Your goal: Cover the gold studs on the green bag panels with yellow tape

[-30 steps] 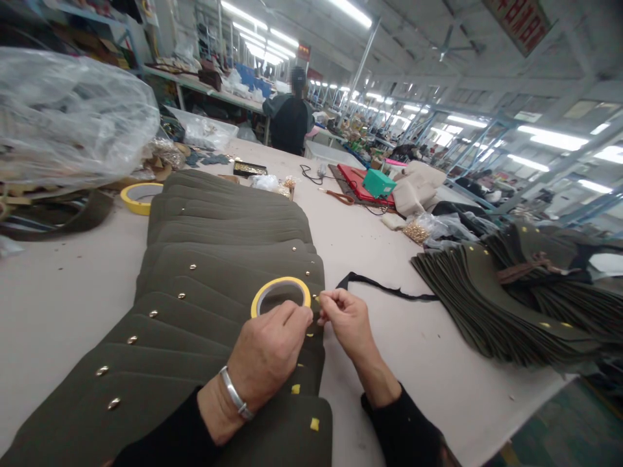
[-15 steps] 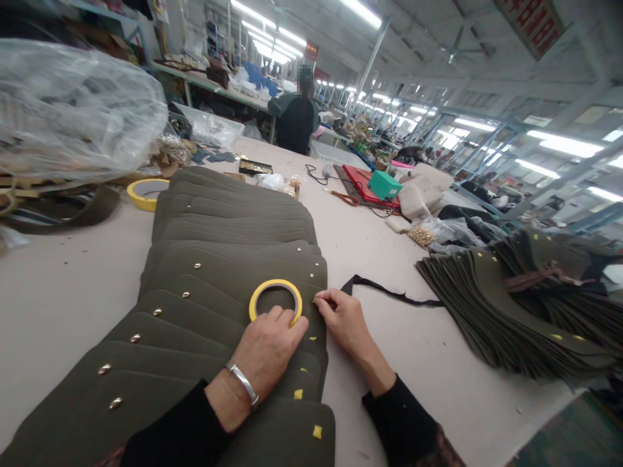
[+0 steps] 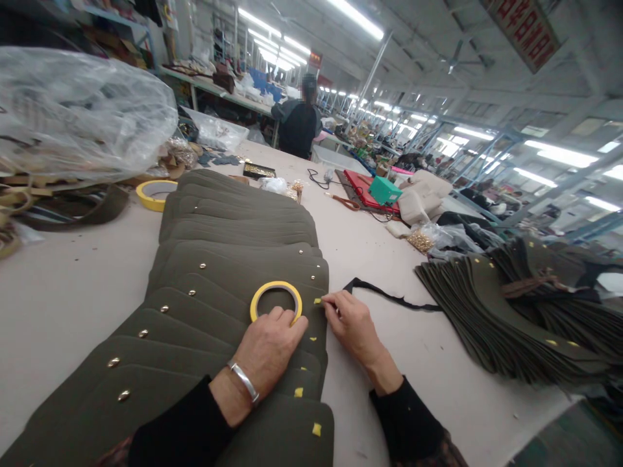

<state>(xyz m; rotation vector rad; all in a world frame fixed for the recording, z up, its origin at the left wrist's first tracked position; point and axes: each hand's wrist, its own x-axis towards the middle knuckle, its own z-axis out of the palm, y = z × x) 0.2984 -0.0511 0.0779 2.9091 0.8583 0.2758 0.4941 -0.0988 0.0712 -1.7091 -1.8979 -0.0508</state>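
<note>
Fanned dark olive pieces (image 3: 233, 259) overlap down the table, with gold studs along the left and small yellow tape bits (image 3: 317, 429) near their right edges. My left hand (image 3: 270, 344) rests on them, closed around the lower rim of a yellow tape roll (image 3: 254, 295). At the right edge of the pieces is my right hand (image 3: 353, 324), its thumb and forefinger pinched beside a small yellow tape bit (image 3: 318, 301). Whether the fingertips still grip that bit is too small to tell.
A second yellow tape roll (image 3: 152, 202) lies behind on the left, near a large plastic bag (image 3: 87, 117). Bundled olive pieces (image 3: 501, 311) and a black strip (image 3: 389, 297) lie right. A person (image 3: 298, 123) is farther back.
My right hand has shifted slightly right, and the yellow bit by its fingertips shows more fully. My left hand stays on the roll. The view has moved slightly.
</note>
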